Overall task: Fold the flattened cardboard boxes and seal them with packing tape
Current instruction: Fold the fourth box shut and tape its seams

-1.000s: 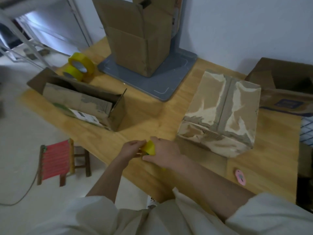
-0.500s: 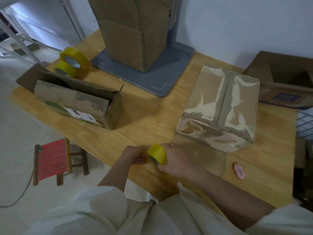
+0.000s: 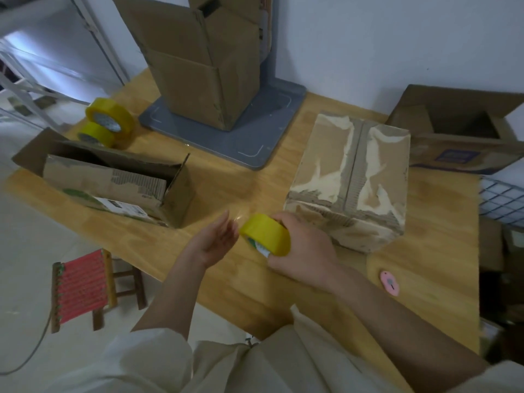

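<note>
Yellow packing tape roll (image 3: 266, 236) is gripped by right hand (image 3: 304, 251) above wooden table (image 3: 226, 188), just in front of closed worn cardboard box (image 3: 348, 177). Left hand (image 3: 215, 241) is held open beside roll, fingers straight. 2 more yellow tape rolls (image 3: 106, 126) are seen far left.

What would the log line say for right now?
right hand: grips yellow tape roll | left hand: open beside roll | closed worn box: on wooden table, seam untaped | pink cutter: untouched
</note>
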